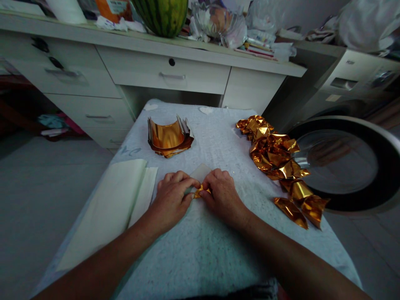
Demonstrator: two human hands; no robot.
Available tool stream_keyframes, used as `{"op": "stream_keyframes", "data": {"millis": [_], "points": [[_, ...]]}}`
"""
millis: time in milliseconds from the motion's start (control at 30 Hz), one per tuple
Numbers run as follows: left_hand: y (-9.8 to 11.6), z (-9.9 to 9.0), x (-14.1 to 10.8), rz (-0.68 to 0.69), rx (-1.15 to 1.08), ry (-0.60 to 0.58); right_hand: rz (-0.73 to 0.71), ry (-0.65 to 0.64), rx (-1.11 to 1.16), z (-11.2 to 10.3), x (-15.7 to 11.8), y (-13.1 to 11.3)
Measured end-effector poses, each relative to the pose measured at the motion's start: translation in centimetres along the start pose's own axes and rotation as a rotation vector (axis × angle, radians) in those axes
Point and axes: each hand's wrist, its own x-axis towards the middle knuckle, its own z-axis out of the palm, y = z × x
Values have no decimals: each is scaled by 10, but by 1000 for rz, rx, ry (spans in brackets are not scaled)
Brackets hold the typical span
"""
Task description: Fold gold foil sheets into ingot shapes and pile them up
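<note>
Near the middle of the cloth-covered table, my left hand (175, 196) and my right hand (221, 193) pinch a small piece of gold foil (197, 194) between thumbs and fingers. Part of the foil is hidden by the fingertips. A pale translucent sheet (201, 170) lies just beyond it, partly under my fingers. Farther back stands a curved stack of gold foil sheets (168, 135). To the right lies a long heap of folded gold foil pieces (270, 152). Large pale paper sheets (106, 208) rest at the left, beside my left forearm.
Behind the table (215, 137) is a white desk with drawers (165, 75), topped by a watermelon (162, 14), a glass bowl (215, 21) and plastic bags. At the right, a washing machine's round door (343, 162) hangs open close to the table edge.
</note>
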Motion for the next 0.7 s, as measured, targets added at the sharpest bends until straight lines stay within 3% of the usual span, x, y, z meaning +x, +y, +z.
{"op": "stream_keyframes", "data": {"millis": [233,700], "points": [[3,-1,0,-30,29,-22,-78,16,40,1,-2,7],[1,1,-1,-22,10,3,5,-12,41,1,-1,0]]}}
